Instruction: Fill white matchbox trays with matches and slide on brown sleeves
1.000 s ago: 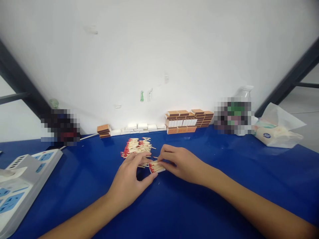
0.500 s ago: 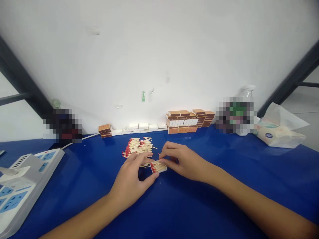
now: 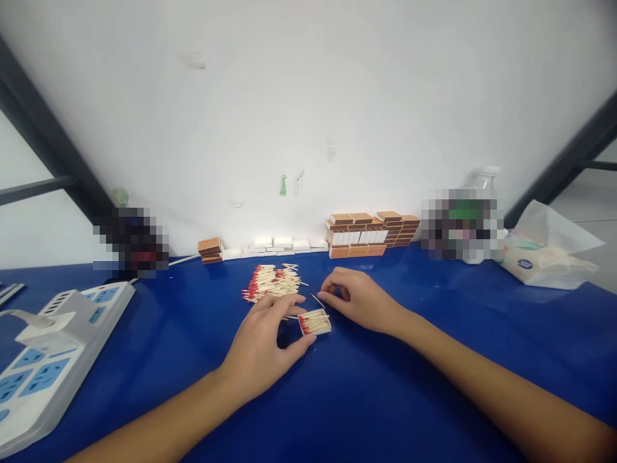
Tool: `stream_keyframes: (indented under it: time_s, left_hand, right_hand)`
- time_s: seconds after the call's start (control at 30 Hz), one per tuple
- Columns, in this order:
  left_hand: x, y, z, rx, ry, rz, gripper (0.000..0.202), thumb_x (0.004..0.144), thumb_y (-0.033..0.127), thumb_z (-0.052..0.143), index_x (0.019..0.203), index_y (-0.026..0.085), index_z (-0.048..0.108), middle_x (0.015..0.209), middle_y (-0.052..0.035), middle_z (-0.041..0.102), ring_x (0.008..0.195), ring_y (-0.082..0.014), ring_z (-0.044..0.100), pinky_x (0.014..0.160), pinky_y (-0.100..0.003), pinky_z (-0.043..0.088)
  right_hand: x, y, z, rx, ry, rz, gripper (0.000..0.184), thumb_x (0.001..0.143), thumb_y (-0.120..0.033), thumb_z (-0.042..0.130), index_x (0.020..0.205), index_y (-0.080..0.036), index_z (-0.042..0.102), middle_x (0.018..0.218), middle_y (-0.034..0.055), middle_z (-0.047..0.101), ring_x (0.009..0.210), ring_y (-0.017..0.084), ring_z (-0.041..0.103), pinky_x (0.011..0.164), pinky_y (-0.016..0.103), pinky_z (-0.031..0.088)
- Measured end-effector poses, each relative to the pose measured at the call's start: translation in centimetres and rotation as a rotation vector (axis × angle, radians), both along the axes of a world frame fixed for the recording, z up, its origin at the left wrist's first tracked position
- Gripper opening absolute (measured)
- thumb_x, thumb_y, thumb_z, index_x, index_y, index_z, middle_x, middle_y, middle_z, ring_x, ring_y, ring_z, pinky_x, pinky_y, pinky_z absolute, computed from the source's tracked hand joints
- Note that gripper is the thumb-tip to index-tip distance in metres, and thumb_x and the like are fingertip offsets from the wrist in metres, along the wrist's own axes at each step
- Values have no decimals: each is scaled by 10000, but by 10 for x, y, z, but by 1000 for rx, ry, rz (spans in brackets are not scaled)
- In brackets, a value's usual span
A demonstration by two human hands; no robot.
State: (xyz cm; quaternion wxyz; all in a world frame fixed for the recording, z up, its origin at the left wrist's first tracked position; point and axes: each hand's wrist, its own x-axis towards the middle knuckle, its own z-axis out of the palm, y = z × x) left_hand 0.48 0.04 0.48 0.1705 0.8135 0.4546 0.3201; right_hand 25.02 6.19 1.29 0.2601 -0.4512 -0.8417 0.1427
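Observation:
A small white matchbox tray (image 3: 330, 330), holding red-tipped matches, lies on the blue tabletop. My left hand (image 3: 263, 337) curves around its left end, thumb at the near edge and fingers by the far edge. My right hand (image 3: 359, 297) is just beyond the tray to the right, with thumb and forefinger pinched at a single match (image 3: 317, 299). That match slants beside the tray, red head pointing away to the left. Behind my left fingers spreads a pile of loose matches (image 3: 272, 281), partly covered by them.
Stacked brown matchboxes (image 3: 357, 251) stand along the wall, with white trays (image 3: 284, 245) to their left and a smaller matchbox stack (image 3: 210, 249) farther left. A power strip (image 3: 103, 334) occupies the left side. A tissue pack (image 3: 544, 267) is at the right.
My right hand has drawn back from the tray's right end, slightly up and right, uncovering more of the single match. My left hand keeps its place at the tray. The view has shifted slightly.

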Motion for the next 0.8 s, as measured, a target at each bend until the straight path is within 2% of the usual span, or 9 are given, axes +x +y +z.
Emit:
stream_keyframes:
  time_s: [0.43,0.57,0.67,0.8]
  left_hand:
    - [-1,1,-3,16,-3,-21,478,877,300,791,1313,292,598,1181,-23,778,1201,-296,656,1031,-505,550]
    - [-2,0,-4,14,-5,-20,470,880,305,788,1311,293,601,1188,-25,774,1202,-296,654,1035,-509,549]
    - [-2,0,-4,16,-4,-24,480,880,307,788,1319,290,595,1181,-19,779,1222,-294,643,1053,-513,540]
    - [-3,0,-4,21,-1,-23,480,879,306,784,1320,287,596,1155,-13,789,1212,-291,651,1041,-511,551]
  right_hand:
    - [0,-3,2,52,-13,89,140,1004,-237,618,936,-191,731,853,21,638,726,136,562,662,271,415]
    - [0,-1,1,72,-26,59,164,1001,-253,605,921,-197,737,833,25,664,712,140,573,655,272,415]
    - [9,11,-1,95,6,-88,174,964,-293,625,864,-211,741,764,5,690,662,143,585,638,274,417]
    - [41,43,4,195,115,-440,230,930,-363,610,823,-206,739,697,14,693,648,181,623,656,305,433]
